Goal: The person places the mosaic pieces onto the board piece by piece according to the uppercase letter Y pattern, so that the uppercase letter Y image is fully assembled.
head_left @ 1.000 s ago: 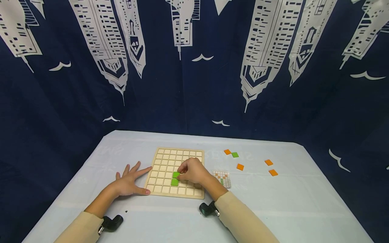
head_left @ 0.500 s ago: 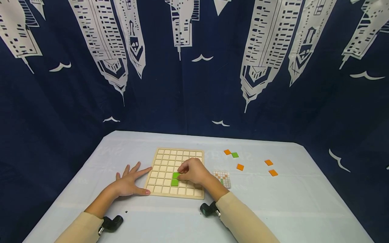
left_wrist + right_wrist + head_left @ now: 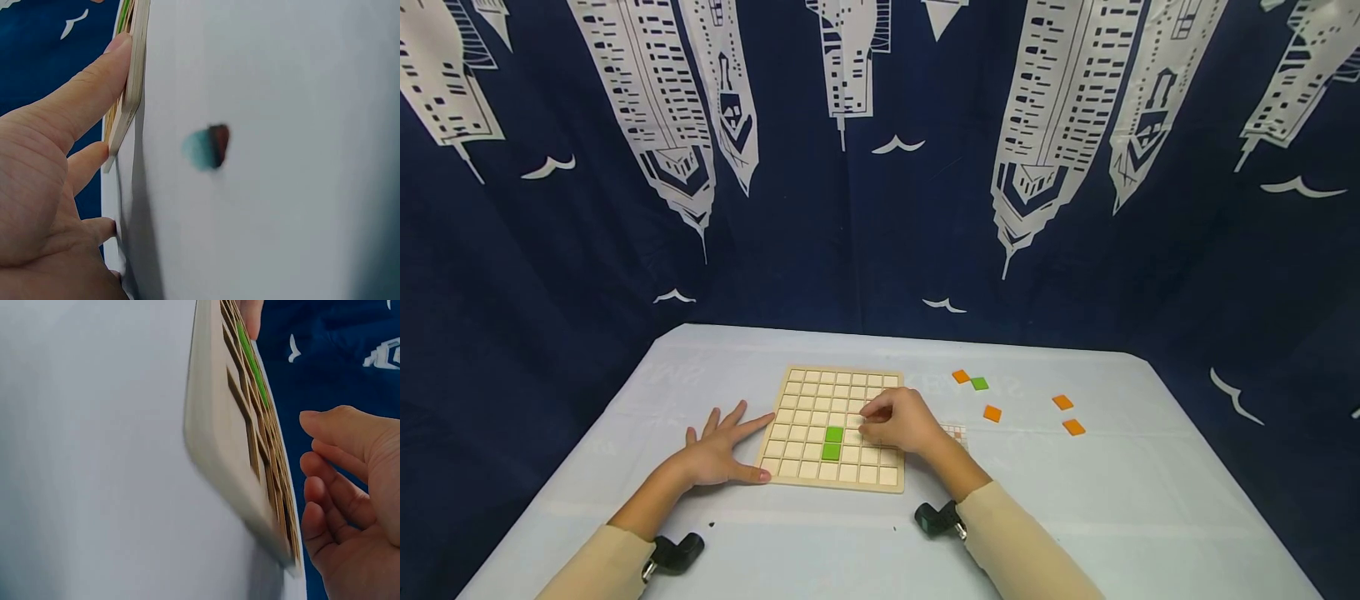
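Note:
A square wooden grid board [image 3: 805,415] lies on the white table. Two green square tiles, an upper tile [image 3: 834,434] and a lower tile [image 3: 831,452], sit in adjoining cells of one column. My left hand [image 3: 718,454] has its fingers spread; thumb and index finger touch the board's left side, and the left wrist view shows the thumb against the board's edge [image 3: 139,69]. Over the right half of the board is my right hand [image 3: 898,421], fingers loosely bent. In the right wrist view that hand [image 3: 356,494] has nothing between thumb and fingers.
Right of the board, a small printed pattern card [image 3: 957,433] is partly covered by my right wrist. Beyond it lie a loose green tile [image 3: 980,383] and several orange tiles [image 3: 992,413]. A dark blue patterned cloth [image 3: 880,233] hangs behind the table.
My right hand has come off the upper green tile and shifted right, leaving both green tiles in full view. It now covers more of the card. My left hand stays put.

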{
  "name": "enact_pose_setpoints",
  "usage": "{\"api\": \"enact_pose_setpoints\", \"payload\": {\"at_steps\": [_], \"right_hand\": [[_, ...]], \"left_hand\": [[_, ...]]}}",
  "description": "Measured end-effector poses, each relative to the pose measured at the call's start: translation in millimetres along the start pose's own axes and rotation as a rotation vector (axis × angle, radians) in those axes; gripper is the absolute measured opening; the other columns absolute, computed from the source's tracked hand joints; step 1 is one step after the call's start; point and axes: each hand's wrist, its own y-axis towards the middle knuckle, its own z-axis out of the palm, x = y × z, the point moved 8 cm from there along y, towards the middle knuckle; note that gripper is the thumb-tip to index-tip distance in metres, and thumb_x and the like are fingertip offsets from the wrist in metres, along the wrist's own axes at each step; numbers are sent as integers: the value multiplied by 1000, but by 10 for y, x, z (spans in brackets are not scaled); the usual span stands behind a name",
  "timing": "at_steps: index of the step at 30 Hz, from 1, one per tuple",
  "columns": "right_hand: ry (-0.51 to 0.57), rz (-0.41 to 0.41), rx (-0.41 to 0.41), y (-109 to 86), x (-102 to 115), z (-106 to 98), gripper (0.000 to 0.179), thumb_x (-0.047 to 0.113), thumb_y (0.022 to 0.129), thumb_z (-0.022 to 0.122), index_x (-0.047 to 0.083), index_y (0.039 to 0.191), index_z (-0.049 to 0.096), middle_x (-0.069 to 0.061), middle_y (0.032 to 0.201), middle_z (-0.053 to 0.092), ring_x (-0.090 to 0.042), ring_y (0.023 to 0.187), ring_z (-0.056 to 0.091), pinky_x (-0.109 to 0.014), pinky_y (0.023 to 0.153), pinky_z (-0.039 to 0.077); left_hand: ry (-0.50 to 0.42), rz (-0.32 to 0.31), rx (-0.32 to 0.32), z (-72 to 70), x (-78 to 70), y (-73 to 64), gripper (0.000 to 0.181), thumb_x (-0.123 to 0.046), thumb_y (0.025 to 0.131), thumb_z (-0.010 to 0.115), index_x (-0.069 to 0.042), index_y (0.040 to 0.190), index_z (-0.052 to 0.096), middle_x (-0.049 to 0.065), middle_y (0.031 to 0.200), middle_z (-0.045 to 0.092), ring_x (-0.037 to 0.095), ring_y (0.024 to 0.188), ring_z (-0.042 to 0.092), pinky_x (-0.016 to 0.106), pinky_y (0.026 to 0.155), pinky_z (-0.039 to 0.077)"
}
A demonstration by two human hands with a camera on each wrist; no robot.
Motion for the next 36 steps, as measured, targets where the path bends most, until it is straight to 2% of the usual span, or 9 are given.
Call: {"api": "enact_pose_setpoints", "payload": {"at_steps": [7, 15, 24, 36], "right_hand": [[4, -14, -63, -101, -89, -184, 16, 15, 83, 85, 9, 98, 81, 1, 87, 74, -10, 75, 59, -21, 67, 50], [4, -74, -141, -205, -167, -448, 20, 15, 83, 86, 8, 101, 81, -2, 92, 77, -12, 76, 62, -23, 69, 53], [25, -47, -216, -317, -363, -745, 22, 13, 83, 86, 6, 103, 81, -6, 99, 77, -20, 83, 65, -25, 72, 55], [-44, -39, -332, -400, -591, -1173, 25, 15, 82, 87, 6, 104, 81, -4, 100, 78, -25, 87, 67, -34, 76, 58]], "left_hand": [[9, -5, -1, 5, 20, 7, 109, -59, 66, 89, -25, 158, 41, 32, 168, 7, 65, 150, -8, 88, 105, -7], [4, -9, 3, 4, 7, 3, 108, -58, 66, 89, -25, 158, 42, 32, 168, 7, 65, 150, -9, 88, 106, -8], [8, -2, -1, 4, -2, 1, 109, -58, 66, 89, -24, 158, 41, 32, 168, 8, 65, 150, -9, 88, 105, -7], [11, -13, 0, 8, 8, 8, 110, -59, 65, 89, -24, 158, 41, 32, 168, 7, 65, 150, -9, 88, 106, -8]]}}
